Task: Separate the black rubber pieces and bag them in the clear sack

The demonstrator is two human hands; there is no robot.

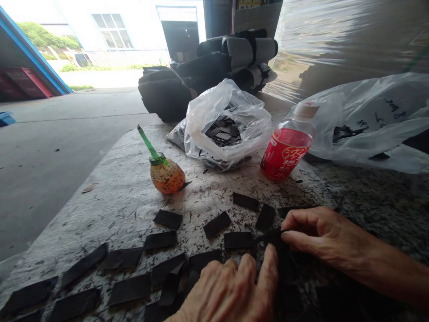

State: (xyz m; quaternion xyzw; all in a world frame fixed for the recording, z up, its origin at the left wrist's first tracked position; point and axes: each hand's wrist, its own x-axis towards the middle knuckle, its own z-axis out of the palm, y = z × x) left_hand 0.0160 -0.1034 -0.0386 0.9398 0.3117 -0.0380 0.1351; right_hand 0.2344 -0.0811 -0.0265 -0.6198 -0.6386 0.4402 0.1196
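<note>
My right hand (326, 239) is closed, with thumb and forefinger pinching the edge of a thin black piece (276, 233). Close beside it, my left hand (231, 288) lies palm down over the black pieces, one finger stretched toward the pinched edge and the others bent. What lies under its palm is hidden. Around both hands are several flat black rectangular pieces, among them one piece (238, 240) just beyond the left knuckles and another (265, 217) near the right fingertips. More pieces, such as this one (130, 290), spread to the left, some overlapping.
An orange bulb-shaped container with a green spout (167, 176) stands beyond the pieces. Behind are an open plastic bag (197, 134) of small black pieces, a red-labelled bottle (286, 152) and another plastic bag (368, 120). Black rolls (187, 85) lie farther back. Dark scraps litter the tabletop (114, 188).
</note>
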